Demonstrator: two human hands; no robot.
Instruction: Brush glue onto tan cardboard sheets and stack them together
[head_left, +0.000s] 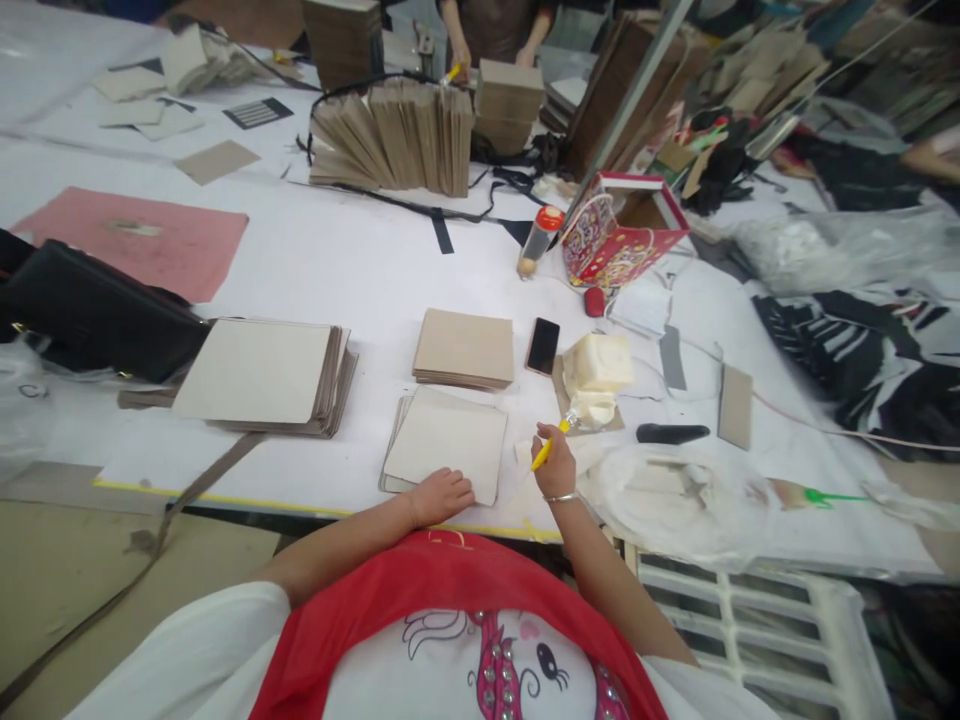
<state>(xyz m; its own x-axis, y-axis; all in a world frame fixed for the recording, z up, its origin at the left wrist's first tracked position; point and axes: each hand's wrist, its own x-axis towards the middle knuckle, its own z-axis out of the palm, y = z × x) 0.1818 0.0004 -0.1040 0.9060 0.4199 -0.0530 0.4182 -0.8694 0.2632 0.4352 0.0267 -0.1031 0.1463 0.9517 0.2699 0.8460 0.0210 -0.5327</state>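
Observation:
My left hand (442, 494) rests with curled fingers on the near edge of a small stack of pale square card sheets (448, 442) at the table's front. My right hand (553, 462) grips a yellow-handled brush (551, 441), its tip pointing up and right toward a cream lump (596, 375) sitting on a brown card. A second stack of brown squares (465, 347) lies just beyond the pale stack. A black phone (543, 345) lies beside it.
A larger card stack (262, 375) and a black bag (90, 312) sit at left. A red-capped bottle (537, 240), a red patterned box (619, 235) and upright card bundles (397, 135) stand further back. Another person's hands (459, 62) work at the far side. Plastic wrap (667, 495) lies right.

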